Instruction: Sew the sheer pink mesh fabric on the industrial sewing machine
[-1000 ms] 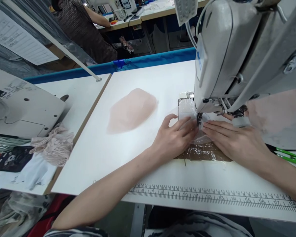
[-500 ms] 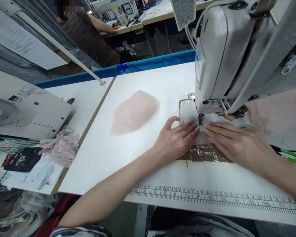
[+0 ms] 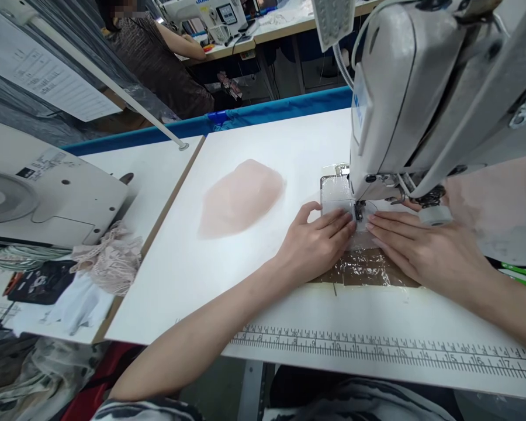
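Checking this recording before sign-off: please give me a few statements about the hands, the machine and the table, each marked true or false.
1. Both the left hand and the right hand lie flat on a sheer piece at the needle of the sewing machine. True.
2. The pale pink fabric piece lies under the left hand. False: it lies apart, further left on the white table.
3. A printed ruler runs along the table's near edge. True.
4. Nobody else is in view. False: another person sits at a far bench, top left.
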Demonstrator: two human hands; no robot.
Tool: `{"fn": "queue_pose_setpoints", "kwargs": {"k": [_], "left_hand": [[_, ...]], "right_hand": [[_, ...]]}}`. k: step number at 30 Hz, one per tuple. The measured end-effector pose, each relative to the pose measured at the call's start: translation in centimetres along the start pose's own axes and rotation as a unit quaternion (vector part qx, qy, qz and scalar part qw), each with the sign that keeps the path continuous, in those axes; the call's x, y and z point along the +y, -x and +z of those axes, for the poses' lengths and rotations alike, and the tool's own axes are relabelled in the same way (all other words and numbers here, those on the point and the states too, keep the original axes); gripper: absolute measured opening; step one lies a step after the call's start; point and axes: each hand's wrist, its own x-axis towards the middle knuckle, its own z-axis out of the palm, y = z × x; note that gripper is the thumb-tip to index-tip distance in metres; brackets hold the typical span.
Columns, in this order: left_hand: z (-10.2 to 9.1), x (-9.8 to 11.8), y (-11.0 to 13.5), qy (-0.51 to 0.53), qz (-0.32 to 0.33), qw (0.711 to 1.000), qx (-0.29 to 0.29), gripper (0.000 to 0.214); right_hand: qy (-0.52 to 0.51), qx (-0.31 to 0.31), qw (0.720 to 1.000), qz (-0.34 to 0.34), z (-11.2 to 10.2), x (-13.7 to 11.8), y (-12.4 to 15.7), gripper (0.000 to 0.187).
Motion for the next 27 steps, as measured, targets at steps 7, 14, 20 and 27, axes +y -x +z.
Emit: {"fn": "queue_pose_setpoints", "kwargs": {"k": [7, 14, 20, 27], "left_hand": [[0.2, -0.2, -0.1, 0.005, -0.007, 1.000, -0.011, 0.032], [0.4, -0.1, -0.2, 0.003, -0.018, 1.000, 0.004, 0.031], [0.6, -0.1, -0.2, -0.011, -0.016, 1.000, 0.017, 0.030], [0.6, 0.0, -0.2, 0.000, -0.030, 0.999, 0.017, 0.030]], "right_hand": [[-0.051, -0.038, 0.996, 0.055, 0.4, 0.2, 0.3, 0.033], [-0.108, -0.055, 0.989, 0.090, 0.8, 0.2, 0.6, 0.049], [-0.099, -0.056, 0.990, 0.082, 1.3, 0.4, 0.9, 0.050], [-0.087, -0.057, 0.991, 0.082, 1.1, 0.3, 0.5, 0.046]]}}
